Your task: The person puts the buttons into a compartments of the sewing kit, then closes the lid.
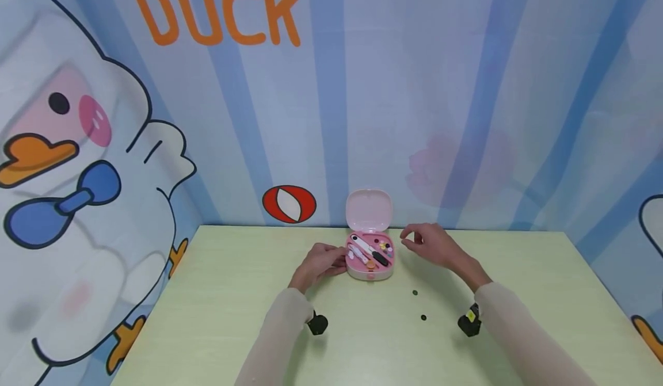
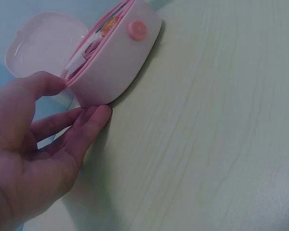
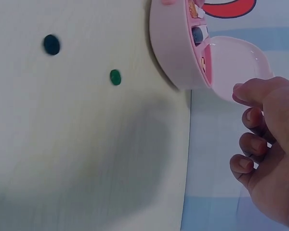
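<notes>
A small pink-and-white case (image 1: 357,273) stands near the table's back edge, its pale pink lid (image 1: 369,209) raised. Inside lie a white tool with a black end (image 1: 380,258), a round orange-brown piece (image 1: 370,264) and several small coloured pieces (image 1: 384,245). My left hand (image 1: 322,262) holds the case's left side; in the left wrist view the thumb is on the rim and the fingers are at the lower wall (image 2: 106,72). To the right of the case, my right hand (image 1: 431,244) hovers with fingers loosely curled and nothing visible between them.
Two small flat discs, one green (image 3: 115,77) and one dark (image 3: 51,44), lie on the pale table (image 1: 238,317) in front of the right hand. A printed fabric wall (image 1: 373,87) rises directly behind the table.
</notes>
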`<state>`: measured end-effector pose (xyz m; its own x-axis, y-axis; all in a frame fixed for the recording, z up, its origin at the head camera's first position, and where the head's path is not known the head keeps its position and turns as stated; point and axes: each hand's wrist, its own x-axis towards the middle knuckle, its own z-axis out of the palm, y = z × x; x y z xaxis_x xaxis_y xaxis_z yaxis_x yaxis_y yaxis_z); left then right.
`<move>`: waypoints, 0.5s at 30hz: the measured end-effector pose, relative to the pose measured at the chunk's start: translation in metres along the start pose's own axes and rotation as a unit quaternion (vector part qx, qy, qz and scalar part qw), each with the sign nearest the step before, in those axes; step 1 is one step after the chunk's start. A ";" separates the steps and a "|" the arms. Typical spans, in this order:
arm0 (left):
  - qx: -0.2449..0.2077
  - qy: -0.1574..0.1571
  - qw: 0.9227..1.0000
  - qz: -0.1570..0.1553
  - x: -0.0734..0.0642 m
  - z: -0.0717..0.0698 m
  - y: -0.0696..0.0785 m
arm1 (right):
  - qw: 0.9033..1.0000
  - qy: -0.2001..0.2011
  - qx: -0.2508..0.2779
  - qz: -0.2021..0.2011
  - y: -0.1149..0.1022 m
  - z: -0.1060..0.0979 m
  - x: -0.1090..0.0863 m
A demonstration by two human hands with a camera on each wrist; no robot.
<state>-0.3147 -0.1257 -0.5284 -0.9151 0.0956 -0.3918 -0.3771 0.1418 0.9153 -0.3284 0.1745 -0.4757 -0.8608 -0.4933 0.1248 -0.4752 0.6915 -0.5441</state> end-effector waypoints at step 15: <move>0.018 0.000 1.000 0.002 -0.002 0.000 0.001 | 0.998 -0.044 -0.002 -0.038 0.013 0.024 -0.066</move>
<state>-0.3132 -0.1262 -0.5271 -0.9168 0.0964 -0.3875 -0.3673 0.1774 0.9130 -0.2735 0.2031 -0.5113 -0.8030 -0.5888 0.0924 -0.5394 0.6519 -0.5329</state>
